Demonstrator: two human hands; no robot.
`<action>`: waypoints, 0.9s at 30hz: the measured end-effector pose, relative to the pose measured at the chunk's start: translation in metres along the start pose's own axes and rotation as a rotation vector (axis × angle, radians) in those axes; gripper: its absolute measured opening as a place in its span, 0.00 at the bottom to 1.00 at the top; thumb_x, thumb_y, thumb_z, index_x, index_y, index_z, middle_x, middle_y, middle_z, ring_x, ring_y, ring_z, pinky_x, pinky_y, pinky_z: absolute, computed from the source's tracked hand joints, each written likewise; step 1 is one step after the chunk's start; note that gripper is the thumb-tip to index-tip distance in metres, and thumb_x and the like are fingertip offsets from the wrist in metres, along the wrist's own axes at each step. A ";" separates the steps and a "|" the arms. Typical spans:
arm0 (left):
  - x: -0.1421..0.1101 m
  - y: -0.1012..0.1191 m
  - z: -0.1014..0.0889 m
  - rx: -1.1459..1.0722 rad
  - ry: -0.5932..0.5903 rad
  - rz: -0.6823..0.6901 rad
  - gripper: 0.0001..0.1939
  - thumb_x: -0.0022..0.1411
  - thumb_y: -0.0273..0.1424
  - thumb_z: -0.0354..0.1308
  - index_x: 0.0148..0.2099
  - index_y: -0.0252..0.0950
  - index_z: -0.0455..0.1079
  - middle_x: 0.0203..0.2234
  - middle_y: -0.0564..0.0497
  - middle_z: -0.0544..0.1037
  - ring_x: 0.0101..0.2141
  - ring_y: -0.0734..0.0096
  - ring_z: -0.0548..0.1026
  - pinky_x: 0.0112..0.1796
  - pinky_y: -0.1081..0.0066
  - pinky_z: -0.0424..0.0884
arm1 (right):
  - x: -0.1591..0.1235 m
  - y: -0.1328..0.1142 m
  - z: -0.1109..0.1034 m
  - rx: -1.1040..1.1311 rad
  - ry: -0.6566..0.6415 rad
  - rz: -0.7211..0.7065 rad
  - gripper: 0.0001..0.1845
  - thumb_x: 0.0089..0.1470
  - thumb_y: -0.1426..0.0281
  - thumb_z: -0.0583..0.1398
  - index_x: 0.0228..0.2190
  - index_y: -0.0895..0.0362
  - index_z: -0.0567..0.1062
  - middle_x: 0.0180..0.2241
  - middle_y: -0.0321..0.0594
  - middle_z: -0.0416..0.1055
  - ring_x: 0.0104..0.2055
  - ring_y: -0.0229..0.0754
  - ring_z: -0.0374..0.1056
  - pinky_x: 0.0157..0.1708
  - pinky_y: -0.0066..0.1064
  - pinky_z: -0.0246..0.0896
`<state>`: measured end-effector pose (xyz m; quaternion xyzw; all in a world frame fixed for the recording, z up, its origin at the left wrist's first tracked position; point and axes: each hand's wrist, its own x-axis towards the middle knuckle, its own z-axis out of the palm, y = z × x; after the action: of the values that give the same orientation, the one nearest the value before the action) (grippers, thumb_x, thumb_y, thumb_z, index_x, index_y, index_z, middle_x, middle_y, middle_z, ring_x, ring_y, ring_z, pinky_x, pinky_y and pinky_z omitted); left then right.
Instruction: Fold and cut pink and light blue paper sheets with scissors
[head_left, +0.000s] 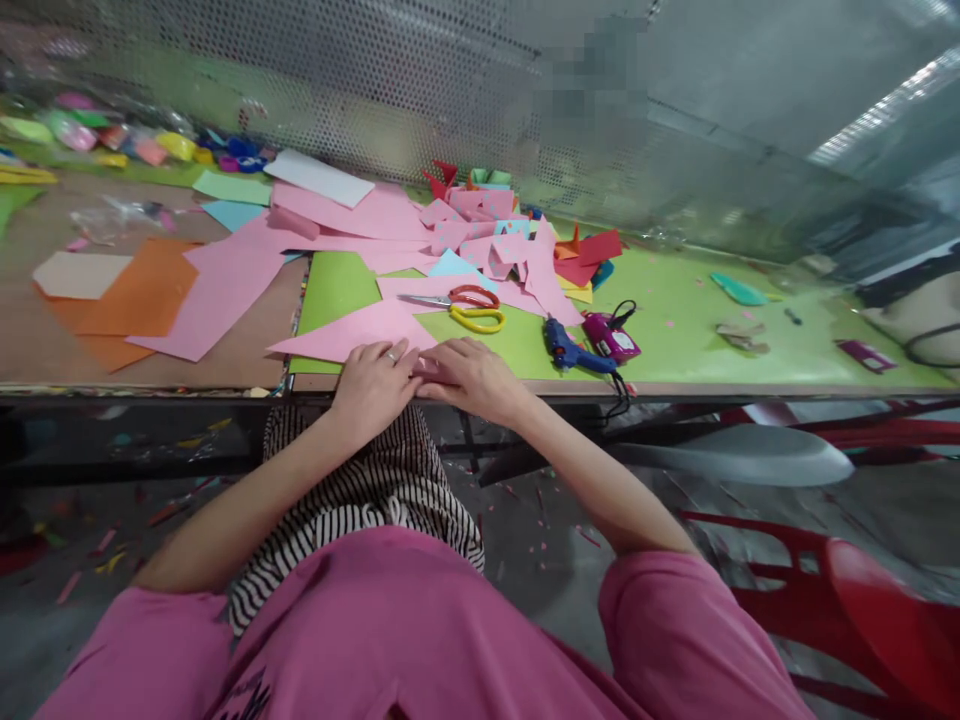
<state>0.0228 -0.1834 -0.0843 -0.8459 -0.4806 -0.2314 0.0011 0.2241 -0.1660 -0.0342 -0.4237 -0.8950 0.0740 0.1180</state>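
My left hand (377, 385) is at the table's front edge, its fingers bent and pressed on a pointed sheet of pink paper (367, 330). A ring shows on one of its fingers. Beside it, my right hand (474, 378) curls its fingers on the near part of the same paper. Between the two hands the paper seems folded or rolled over; the fingertips partly hide it. Just beyond lie scissors (469, 302) with one red and one yellow handle loop, blades toward the left. A blue glue gun (571, 348) rests to the right of my right hand.
A purple box with a cord (611, 337) stands by the glue gun. Folded pink paper pieces (480, 225) are heaped at the back. Orange sheets (150, 290) lie left. A perforated metal panel (337, 90) rises behind the table. A red chair (862, 600) is at lower right.
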 end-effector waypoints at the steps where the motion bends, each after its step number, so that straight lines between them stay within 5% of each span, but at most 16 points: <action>1: 0.001 0.000 0.000 -0.017 0.010 -0.012 0.19 0.71 0.34 0.53 0.60 0.34 0.72 0.59 0.36 0.75 0.53 0.49 0.75 0.52 0.51 0.69 | -0.005 -0.001 0.005 -0.022 -0.007 -0.010 0.21 0.63 0.55 0.61 0.50 0.57 0.76 0.47 0.50 0.77 0.48 0.51 0.70 0.48 0.41 0.62; 6: -0.013 -0.013 -0.005 -0.089 0.004 0.110 0.16 0.70 0.35 0.56 0.53 0.31 0.75 0.53 0.35 0.78 0.51 0.49 0.75 0.53 0.53 0.69 | -0.021 0.001 0.022 -0.117 0.030 -0.049 0.18 0.67 0.56 0.56 0.47 0.55 0.77 0.48 0.48 0.78 0.48 0.50 0.69 0.48 0.40 0.59; 10: -0.035 -0.025 -0.022 -0.145 0.059 0.173 0.20 0.68 0.37 0.60 0.59 0.36 0.72 0.56 0.38 0.77 0.56 0.48 0.73 0.58 0.48 0.65 | -0.029 0.001 0.020 -0.160 0.076 -0.044 0.18 0.71 0.60 0.51 0.41 0.52 0.79 0.40 0.44 0.80 0.41 0.46 0.69 0.44 0.39 0.57; 12: -0.043 -0.031 -0.038 -0.178 0.211 0.098 0.24 0.67 0.38 0.62 0.63 0.44 0.68 0.60 0.43 0.74 0.61 0.48 0.69 0.63 0.47 0.59 | -0.030 0.001 0.010 -0.132 0.185 0.023 0.20 0.71 0.60 0.50 0.38 0.53 0.79 0.35 0.44 0.79 0.37 0.46 0.68 0.42 0.39 0.57; 16: -0.046 -0.043 -0.075 -0.353 0.739 -0.120 0.31 0.64 0.37 0.65 0.67 0.49 0.63 0.63 0.49 0.69 0.62 0.54 0.65 0.64 0.52 0.60 | -0.024 0.000 -0.021 0.132 0.528 0.223 0.19 0.69 0.56 0.52 0.36 0.53 0.77 0.34 0.43 0.75 0.37 0.44 0.66 0.39 0.37 0.58; 18: -0.039 -0.047 -0.084 -0.612 0.848 -0.233 0.27 0.65 0.38 0.64 0.64 0.48 0.66 0.62 0.51 0.69 0.60 0.58 0.67 0.62 0.56 0.63 | -0.019 -0.002 -0.034 0.340 0.610 0.302 0.18 0.66 0.53 0.55 0.34 0.52 0.75 0.29 0.38 0.69 0.32 0.41 0.62 0.34 0.35 0.57; 20: -0.028 -0.049 -0.084 -0.952 0.733 -0.360 0.23 0.63 0.41 0.66 0.59 0.44 0.70 0.57 0.50 0.73 0.56 0.61 0.71 0.60 0.59 0.66 | -0.014 -0.006 -0.040 0.543 0.634 0.344 0.19 0.63 0.51 0.58 0.30 0.52 0.73 0.24 0.33 0.60 0.27 0.38 0.55 0.30 0.33 0.53; 24: -0.006 -0.044 -0.068 -1.464 0.309 -0.560 0.27 0.60 0.53 0.62 0.49 0.36 0.74 0.43 0.42 0.80 0.47 0.54 0.78 0.49 0.55 0.76 | -0.008 -0.009 -0.034 0.780 0.597 0.361 0.21 0.57 0.49 0.62 0.27 0.52 0.71 0.25 0.32 0.57 0.28 0.37 0.51 0.30 0.31 0.52; 27: -0.002 -0.035 -0.060 -1.560 0.247 -0.570 0.23 0.61 0.51 0.61 0.43 0.35 0.75 0.36 0.42 0.80 0.46 0.52 0.79 0.44 0.57 0.79 | -0.006 -0.006 -0.026 0.834 0.538 0.384 0.22 0.53 0.46 0.63 0.27 0.53 0.72 0.25 0.32 0.58 0.29 0.37 0.52 0.30 0.30 0.52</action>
<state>-0.0300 -0.1800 -0.0393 -0.4190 -0.3744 -0.5796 -0.5902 0.2305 -0.1731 -0.0086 -0.5011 -0.6340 0.3325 0.4862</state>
